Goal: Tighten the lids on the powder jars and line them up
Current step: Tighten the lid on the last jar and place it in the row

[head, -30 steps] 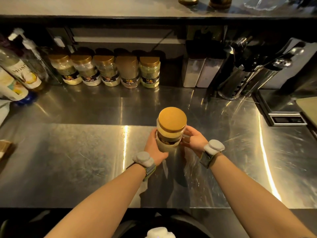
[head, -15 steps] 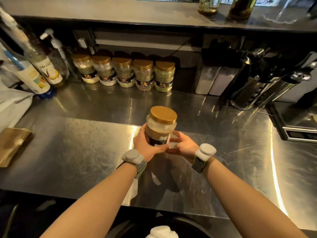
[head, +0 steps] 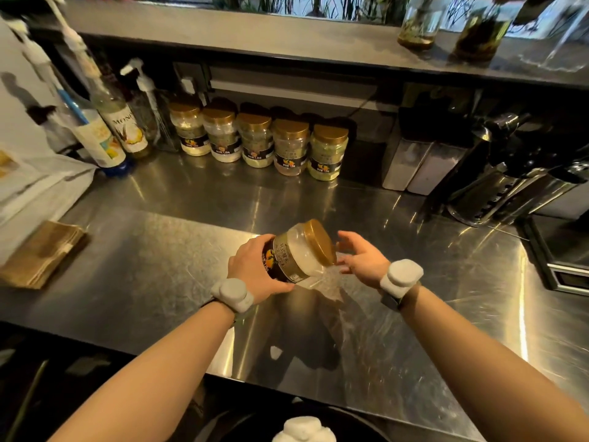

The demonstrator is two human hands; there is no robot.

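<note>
A clear powder jar [head: 298, 256] with a gold lid [head: 320, 241] and a dark label is held above the steel counter, tipped so its lid faces right. My left hand [head: 255, 269] is wrapped around the jar's body. My right hand [head: 361, 258] hovers just right of the lid with fingers spread; I cannot tell whether they touch it. Several more gold-lidded powder jars [head: 258, 140] stand in a row at the back of the counter.
Syrup bottles with pumps [head: 122, 122] and a white bag [head: 35, 183] stand at the back left, folded brown paper [head: 41, 253] at the left edge. White canisters [head: 420, 167] and metal machines [head: 516, 180] fill the back right. A shelf [head: 287, 39] overhangs the jar row.
The jar was upright between both hands; it has tipped to the right in my left hand. My right hand has come off the jar's side and opened beside the lid.
</note>
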